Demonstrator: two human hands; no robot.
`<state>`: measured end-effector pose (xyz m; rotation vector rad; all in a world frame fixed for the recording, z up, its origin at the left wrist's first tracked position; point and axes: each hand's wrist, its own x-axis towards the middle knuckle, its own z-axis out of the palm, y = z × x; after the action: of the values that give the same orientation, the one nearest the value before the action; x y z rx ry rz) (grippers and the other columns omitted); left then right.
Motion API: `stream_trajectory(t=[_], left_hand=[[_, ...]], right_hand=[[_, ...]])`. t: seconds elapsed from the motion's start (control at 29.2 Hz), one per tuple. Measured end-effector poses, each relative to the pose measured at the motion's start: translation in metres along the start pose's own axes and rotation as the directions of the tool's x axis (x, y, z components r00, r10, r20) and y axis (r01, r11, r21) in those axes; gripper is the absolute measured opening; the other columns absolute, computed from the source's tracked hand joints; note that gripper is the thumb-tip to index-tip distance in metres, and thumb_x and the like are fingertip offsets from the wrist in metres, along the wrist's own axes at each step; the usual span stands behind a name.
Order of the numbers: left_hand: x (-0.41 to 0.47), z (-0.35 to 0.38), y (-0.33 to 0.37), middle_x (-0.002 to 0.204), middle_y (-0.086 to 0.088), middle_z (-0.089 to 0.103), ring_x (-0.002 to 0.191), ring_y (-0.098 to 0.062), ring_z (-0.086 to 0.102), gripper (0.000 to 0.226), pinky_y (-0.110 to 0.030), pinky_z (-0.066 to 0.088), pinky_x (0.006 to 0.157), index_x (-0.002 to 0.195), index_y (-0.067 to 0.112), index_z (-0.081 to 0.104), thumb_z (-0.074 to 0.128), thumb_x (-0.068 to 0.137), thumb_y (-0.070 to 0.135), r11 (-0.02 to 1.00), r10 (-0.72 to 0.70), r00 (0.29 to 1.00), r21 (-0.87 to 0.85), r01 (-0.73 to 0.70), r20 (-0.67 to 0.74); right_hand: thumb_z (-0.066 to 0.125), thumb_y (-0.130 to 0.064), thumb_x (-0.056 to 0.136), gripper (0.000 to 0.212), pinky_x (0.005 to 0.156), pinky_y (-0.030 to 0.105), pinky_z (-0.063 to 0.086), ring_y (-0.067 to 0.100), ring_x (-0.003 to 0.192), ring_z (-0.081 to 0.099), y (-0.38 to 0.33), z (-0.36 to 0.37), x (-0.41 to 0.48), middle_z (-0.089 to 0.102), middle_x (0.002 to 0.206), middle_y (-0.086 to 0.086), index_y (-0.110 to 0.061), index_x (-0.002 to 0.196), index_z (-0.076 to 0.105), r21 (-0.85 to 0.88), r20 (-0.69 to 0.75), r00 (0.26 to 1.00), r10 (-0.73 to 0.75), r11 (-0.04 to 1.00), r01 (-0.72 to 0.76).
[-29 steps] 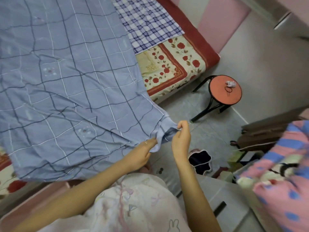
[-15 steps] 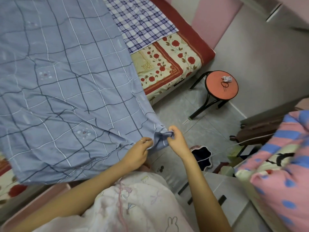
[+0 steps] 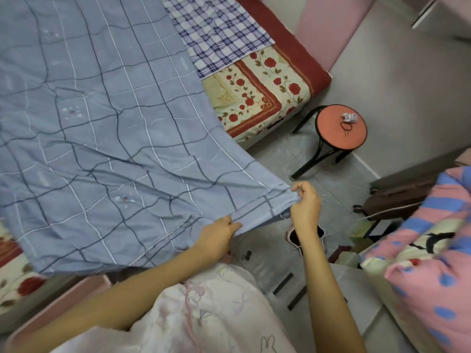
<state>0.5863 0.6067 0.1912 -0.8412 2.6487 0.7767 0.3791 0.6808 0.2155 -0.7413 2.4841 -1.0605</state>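
Note:
A large blue checked sheet (image 3: 102, 123) lies spread over the bed, its near right corner lifted off the bed's edge. My right hand (image 3: 304, 203) pinches that corner between thumb and fingers. My left hand (image 3: 219, 236) grips the sheet's near hem a short way to the left. The hem runs taut and flat between the two hands.
A floral bed cover (image 3: 260, 98) and a purple plaid cloth (image 3: 219, 31) show beyond the sheet. A round orange stool (image 3: 340, 131) with small items stands on the tiled floor at right. A pink and blue striped blanket (image 3: 428, 250) is piled at the right edge.
My hands have moved apart along the hem. The bunched corner is now pulled out flat, with my right hand further right.

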Motion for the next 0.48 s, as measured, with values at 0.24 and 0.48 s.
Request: stream_trajectory(t=[0.24, 0.48], left_hand=[[-0.005, 0.012, -0.025, 0.117, -0.012, 0.061, 0.109, -0.029, 0.057, 0.04, -0.033, 0.044, 0.08, 0.123, 0.013, 0.047, 0.055, 0.088, 0.031, 0.995, -0.078, 0.946, 0.081, 0.055, 0.314], [-0.01, 0.013, -0.052, 0.12, -0.005, 0.062, 0.111, -0.027, 0.057, 0.039, -0.031, 0.046, 0.083, 0.129, 0.026, 0.047, 0.052, 0.09, 0.024, 0.968, -0.169, 0.928, 0.233, 0.093, 0.331]], right_hand=[[0.043, -0.006, 0.091, 0.026, 0.068, 0.038, 0.049, 0.029, 0.083, 0.057, 0.002, 0.001, 0.004, 0.059, 0.097, 0.012, -0.013, 0.116, 0.049, -0.093, 0.197, 0.965, 0.174, 0.983, -0.159], [0.037, 0.002, 0.09, 0.04, 0.062, 0.036, 0.059, 0.022, 0.082, 0.061, -0.005, -0.003, 0.005, 0.06, 0.095, 0.001, -0.023, 0.115, 0.055, -0.102, 0.485, 0.859, 0.165, 0.986, -0.132]])
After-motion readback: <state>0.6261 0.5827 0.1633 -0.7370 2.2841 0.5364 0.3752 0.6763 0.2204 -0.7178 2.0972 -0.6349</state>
